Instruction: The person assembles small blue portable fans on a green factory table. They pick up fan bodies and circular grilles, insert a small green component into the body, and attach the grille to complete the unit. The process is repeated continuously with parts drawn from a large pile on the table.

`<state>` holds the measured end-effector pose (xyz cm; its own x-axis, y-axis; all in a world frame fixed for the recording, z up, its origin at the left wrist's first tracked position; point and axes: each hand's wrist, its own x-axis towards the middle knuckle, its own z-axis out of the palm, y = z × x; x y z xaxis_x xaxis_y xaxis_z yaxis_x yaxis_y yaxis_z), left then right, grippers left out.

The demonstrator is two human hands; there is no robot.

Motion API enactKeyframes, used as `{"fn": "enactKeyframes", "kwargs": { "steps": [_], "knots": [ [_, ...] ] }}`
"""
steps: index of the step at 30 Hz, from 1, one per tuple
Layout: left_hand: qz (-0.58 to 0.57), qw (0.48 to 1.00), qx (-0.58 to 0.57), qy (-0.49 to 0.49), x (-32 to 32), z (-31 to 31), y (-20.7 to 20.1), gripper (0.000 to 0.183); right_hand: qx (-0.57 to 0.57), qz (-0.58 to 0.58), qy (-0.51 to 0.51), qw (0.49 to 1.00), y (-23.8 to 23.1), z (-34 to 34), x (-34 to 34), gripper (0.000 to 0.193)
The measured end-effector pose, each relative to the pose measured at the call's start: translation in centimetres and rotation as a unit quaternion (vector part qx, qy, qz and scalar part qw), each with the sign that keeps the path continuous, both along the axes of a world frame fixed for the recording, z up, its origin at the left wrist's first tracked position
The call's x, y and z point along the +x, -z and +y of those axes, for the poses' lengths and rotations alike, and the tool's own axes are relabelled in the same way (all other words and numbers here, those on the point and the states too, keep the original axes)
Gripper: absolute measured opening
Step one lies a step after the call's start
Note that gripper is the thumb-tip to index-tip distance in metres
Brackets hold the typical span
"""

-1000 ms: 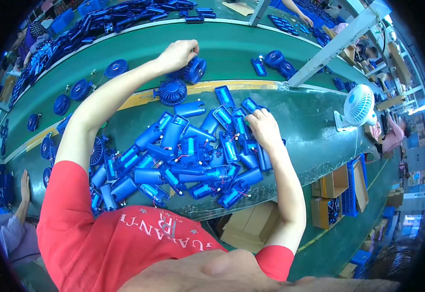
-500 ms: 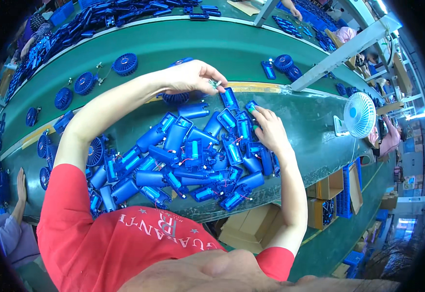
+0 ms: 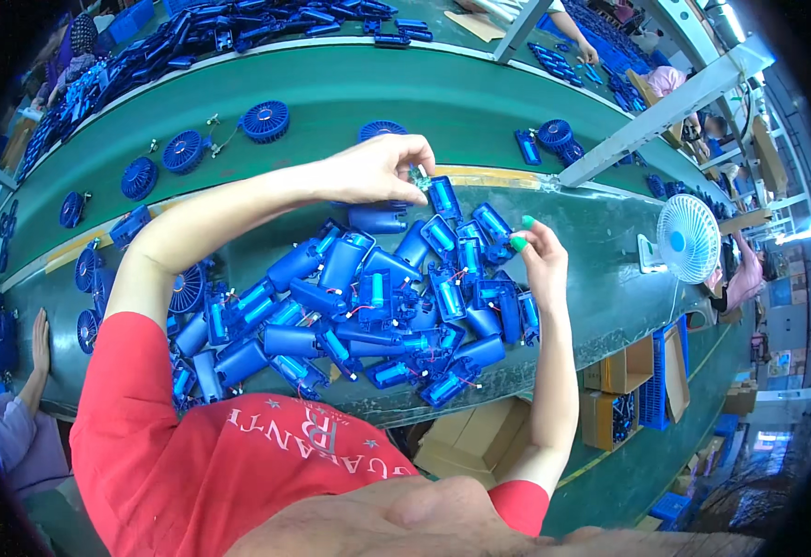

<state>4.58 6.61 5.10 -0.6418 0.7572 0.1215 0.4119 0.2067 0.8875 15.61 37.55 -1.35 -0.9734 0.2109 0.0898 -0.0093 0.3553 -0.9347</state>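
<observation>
My left hand (image 3: 382, 170) is pinching a small green circuit board (image 3: 418, 176) at the far edge of the bench. Right beside the board stands a blue handle housing (image 3: 443, 199) with a brighter blue cylinder inside. My right hand (image 3: 545, 265) is raised at the right of the pile, thumb and forefinger apart with nothing visible between them. Close to its fingertips lies another blue housing (image 3: 492, 223). Below both hands spreads a heap of blue housings (image 3: 341, 262), several with thin red wires and small white plugs.
Beyond the bench runs a green conveyor belt (image 3: 322, 88) carrying blue fan heads (image 3: 264, 122). A white fan (image 3: 688, 238) stands at the right. Cardboard boxes (image 3: 466, 436) sit below the near edge. Another person's hand (image 3: 41, 343) rests at the far left.
My right hand has drawn back from the blue housing it was touching and lifted to the right. My left hand still holds the circuit board. Fan heads on the belt appear farther right.
</observation>
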Motion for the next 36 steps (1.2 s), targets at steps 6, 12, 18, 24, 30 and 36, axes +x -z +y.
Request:
{"fn": "enactKeyframes", "kwargs": {
  "steps": [6, 12, 18, 24, 30, 36],
  "knots": [
    [-0.190, 0.977, 0.092, 0.018, 0.8, 1.2, -0.3, 0.027, -0.136, 0.025, -0.058, 0.989, -3.1, -4.8, 1.4, 0.024],
    [-0.195, 0.975, 0.087, 0.055, 2.1, 0.9, -0.6, 0.027, -0.195, 0.065, -0.115, 0.972, -3.6, -9.2, 1.5, 0.029],
    [-0.197, 0.972, 0.106, 0.070, 2.9, 0.6, -0.5, 0.021, -0.221, 0.069, -0.113, 0.966, -3.7, -10.7, 1.3, 0.023],
    [-0.220, 0.964, 0.125, 0.079, 3.2, 0.4, -0.4, 0.021, -0.164, 0.088, -0.097, 0.978, -3.5, -11.0, 1.7, 0.021],
    [-0.270, 0.951, 0.124, 0.081, 3.6, 0.5, -0.8, 0.020, -0.047, 0.127, -0.115, 0.984, -4.2, -10.8, 1.9, 0.020],
    [-0.290, 0.947, 0.117, 0.080, 3.8, 0.7, -0.7, 0.019, -0.089, 0.085, -0.154, 0.980, -4.7, -10.7, 2.0, 0.019]
  ]
}}
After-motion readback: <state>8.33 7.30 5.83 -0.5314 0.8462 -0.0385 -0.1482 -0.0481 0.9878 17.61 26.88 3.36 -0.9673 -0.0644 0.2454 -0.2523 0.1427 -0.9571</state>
